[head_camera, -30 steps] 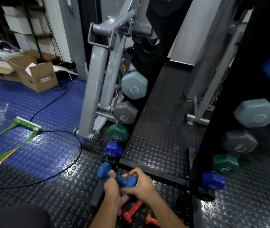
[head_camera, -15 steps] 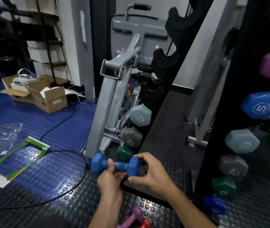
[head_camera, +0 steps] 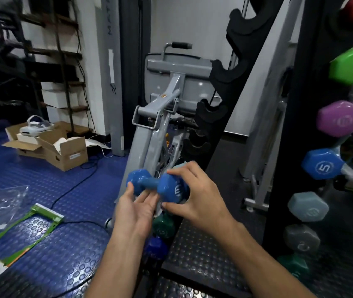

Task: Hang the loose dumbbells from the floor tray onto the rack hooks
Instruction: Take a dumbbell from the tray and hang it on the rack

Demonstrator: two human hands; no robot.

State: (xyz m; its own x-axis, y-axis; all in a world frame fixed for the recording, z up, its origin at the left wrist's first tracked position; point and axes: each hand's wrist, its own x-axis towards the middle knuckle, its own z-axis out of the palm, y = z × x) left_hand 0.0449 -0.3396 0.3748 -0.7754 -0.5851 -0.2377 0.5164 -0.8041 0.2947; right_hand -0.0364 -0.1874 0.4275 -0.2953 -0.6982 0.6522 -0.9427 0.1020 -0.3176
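Gym floor, studded rubber mat (head_camera: 203, 250). Blue dumbbell (head_camera: 157, 185) held level mid-frame, off floor, likely for carry to empty rack hooks (head_camera: 212, 114) above. Right hand (head_camera: 195, 196) pinches near head; left hand (head_camera: 134, 208) spread, palm up, supporting far head underneath.

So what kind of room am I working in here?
Most likely a gym or its equipment room: a black dumbbell rack hung with colored hex dumbbells, a gray exercise machine, and studded rubber flooring.
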